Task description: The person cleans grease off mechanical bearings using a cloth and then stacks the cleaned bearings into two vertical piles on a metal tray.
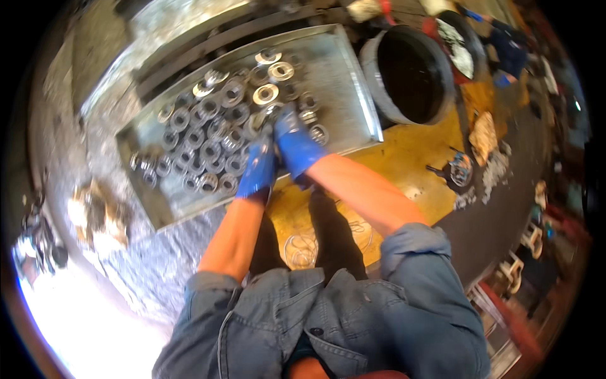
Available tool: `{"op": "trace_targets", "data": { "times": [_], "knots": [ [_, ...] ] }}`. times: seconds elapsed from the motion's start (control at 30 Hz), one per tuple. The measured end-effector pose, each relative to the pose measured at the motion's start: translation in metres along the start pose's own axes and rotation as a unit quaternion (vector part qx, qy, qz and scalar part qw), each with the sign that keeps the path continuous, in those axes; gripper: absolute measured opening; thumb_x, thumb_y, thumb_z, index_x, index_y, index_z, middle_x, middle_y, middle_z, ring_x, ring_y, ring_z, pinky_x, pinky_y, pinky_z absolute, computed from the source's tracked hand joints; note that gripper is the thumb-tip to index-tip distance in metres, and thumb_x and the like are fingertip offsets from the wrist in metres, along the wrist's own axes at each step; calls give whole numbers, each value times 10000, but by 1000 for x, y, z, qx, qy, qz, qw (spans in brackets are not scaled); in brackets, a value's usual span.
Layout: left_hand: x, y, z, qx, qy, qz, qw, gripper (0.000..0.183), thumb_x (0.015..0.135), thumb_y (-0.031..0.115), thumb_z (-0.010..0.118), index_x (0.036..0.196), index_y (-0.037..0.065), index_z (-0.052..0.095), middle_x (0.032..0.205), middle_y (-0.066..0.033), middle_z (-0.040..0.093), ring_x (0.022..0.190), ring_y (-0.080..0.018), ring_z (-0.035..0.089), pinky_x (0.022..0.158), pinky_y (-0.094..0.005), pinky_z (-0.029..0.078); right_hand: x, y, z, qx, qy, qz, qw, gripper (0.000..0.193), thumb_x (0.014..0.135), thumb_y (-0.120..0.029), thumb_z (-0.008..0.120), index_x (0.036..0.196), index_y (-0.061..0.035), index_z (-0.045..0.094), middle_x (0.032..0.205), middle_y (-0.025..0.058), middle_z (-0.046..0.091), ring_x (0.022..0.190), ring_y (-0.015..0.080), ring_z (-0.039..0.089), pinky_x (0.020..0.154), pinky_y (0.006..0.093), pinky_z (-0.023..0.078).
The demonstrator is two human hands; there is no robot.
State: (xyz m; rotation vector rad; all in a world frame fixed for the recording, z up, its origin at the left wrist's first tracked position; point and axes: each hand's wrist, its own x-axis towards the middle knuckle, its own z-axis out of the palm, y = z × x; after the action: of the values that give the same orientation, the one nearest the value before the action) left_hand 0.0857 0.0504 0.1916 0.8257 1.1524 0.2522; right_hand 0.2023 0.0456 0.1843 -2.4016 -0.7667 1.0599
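Both my hands wear blue gloves and meet over the near side of a shallow metal tray [319,63]. Many grey, flanged metal rings [211,150] lie in it, mostly crowded toward its left and middle. My left hand [257,167] is closed, its fingers pointing away from me among the rings. Close against it, my right hand [298,144] is closed too, its fingertips bent down. A grey metal part shows at the fingertips, but blur and the gloves hide what is gripped. Beyond the hands lie a few shinier rings [266,94].
A large dark round drum [410,74] stands right of the tray. Behind it is another container with pale material [456,47], near a person in dark clothes [508,50]. Loose wire [300,251] lies on the yellow floor by my legs. A crumpled wrapped bundle [98,215] sits left.
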Motion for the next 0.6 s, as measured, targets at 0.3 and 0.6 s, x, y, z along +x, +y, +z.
{"op": "trace_targets", "data": {
  "times": [0.3,0.6],
  "knots": [
    [80,-13,-35,-513,-226,8,828,551,1080,544,399,1415,126,528,1395,-82,596,1269,-260,555,1088,-404,430,-13,-3,13,817,-189,-75,539,396,1014,-120,599,1406,-61,599,1398,158,633,1310,313,593,1169,455,435],
    [-26,6,3,-318,-87,12,944,575,1063,512,439,1453,94,504,1459,-129,562,1334,-306,509,1175,-420,340,-13,-17,6,434,-77,-144,886,310,1055,-107,571,1361,-64,597,962,66,670,631,93,608,489,233,512]
  ]
}}
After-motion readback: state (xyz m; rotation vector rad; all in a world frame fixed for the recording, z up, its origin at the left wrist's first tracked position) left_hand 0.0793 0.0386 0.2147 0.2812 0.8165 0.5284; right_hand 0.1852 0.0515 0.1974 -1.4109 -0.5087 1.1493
